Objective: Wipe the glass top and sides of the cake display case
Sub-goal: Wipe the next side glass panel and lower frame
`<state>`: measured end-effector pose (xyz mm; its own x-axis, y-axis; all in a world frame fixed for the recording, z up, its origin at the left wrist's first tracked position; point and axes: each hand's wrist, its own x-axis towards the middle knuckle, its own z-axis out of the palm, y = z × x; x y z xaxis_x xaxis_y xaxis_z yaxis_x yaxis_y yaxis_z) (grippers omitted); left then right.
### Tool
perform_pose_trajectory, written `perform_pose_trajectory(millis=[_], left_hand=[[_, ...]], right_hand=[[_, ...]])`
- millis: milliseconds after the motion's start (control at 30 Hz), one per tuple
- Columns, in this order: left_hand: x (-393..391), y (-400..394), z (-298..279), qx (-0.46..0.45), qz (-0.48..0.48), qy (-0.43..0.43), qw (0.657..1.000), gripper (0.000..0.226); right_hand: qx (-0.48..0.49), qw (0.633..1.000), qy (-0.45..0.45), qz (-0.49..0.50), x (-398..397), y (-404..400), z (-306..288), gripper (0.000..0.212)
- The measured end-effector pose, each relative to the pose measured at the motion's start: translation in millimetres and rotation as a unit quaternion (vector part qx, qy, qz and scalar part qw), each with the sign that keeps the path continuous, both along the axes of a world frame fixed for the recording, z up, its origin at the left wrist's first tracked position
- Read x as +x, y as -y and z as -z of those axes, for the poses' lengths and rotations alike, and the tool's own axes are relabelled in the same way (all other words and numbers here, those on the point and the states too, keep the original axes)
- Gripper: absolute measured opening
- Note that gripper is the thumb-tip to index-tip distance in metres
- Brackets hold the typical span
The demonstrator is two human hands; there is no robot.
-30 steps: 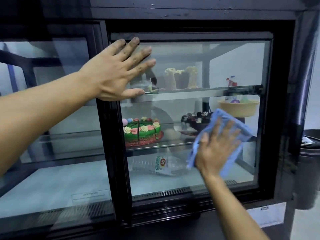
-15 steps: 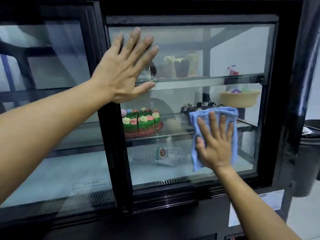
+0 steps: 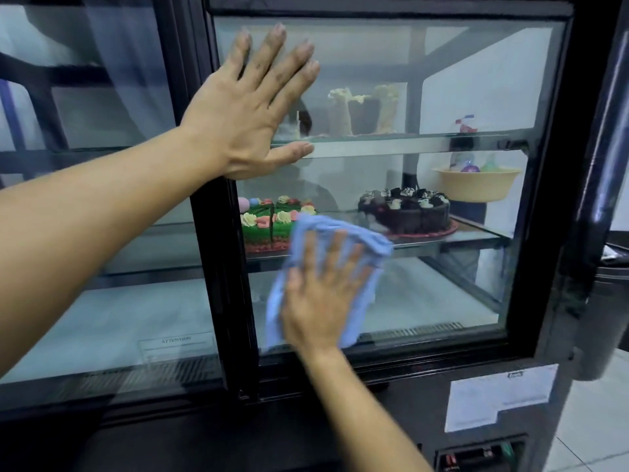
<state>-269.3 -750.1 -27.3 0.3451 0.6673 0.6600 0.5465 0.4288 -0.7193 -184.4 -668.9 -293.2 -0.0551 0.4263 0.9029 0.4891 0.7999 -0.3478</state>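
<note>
streaks could stay on the glass sliding door of the black cake display case if the bunched light blue microfibre cloth slips out from under the palm, and a hard push might shift the door in its track. the right hand lies flat, fingers spread, pressing the cloth to the lower pane, in front of the green frosted cake. the left hand is flat and open too, braced on the upper glass beside the centre frame.

right hand and blue cloth motion-blurred, cloth hiding green cake's right side, sticker text illegible
</note>
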Motion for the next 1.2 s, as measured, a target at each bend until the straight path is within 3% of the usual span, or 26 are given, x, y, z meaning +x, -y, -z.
perform_pose_trajectory(millis=[100, 267, 333, 467, 667, 733, 833, 900, 1000, 1100, 1200], left_hand=[[-2, 0, 0, 0.000, 0.012, 0.000, 1.000, 0.098], [0, 1, 1, -0.017, 0.016, -0.009, 1.000, 0.084], [2, 2, 0, -0.029, 0.021, -0.017, 0.999, 0.078], [5, 2, -1, -0.052, 0.021, -0.027, 0.998, 0.080], [-1, -2, 0, -0.048, 0.006, -0.038, 0.998, 0.079], [0, -2, 0, -0.052, 0.014, -0.045, 0.998, 0.079], [0, -1, 0, -0.076, 0.035, -0.056, 0.995, 0.075], [-2, -1, 0, -0.108, 0.051, -0.081, 0.989, 0.070], [-4, -2, 0, -0.142, 0.030, -0.121, 0.982, 0.071], [-1, -1, 0, -0.169, 0.019, -0.129, 0.977, 0.077], [-1, -1, 0, -0.185, 0.016, -0.130, 0.974, 0.078]], right_hand=[[0.134, 0.981, 0.120, -0.069, -16, 25, 21, 0.059], [0.281, 0.940, 0.187, -0.052, 53, -62, 28, 0.054], [0.239, 0.961, 0.142, 0.005, 99, -115, 30, 0.056], [0.025, 0.998, 0.016, 0.051, 168, -184, 38, 0.060], [-0.181, 0.956, -0.196, 0.123, 97, -124, 13, 0.063], [-0.145, 0.969, -0.172, 0.105, 54, -72, 6, 0.061], [0.038, 0.999, 0.007, 0.000, 5, -6, 13, 0.059], [0.152, 0.984, 0.086, -0.043, 2, -4, 15, 0.057], [0.260, 0.955, 0.135, -0.045, 39, -50, 10, 0.055], [0.218, 0.971, 0.102, 0.016, 102, -127, 8, 0.058], [0.007, 0.997, -0.024, 0.079, 166, -192, 19, 0.061]])
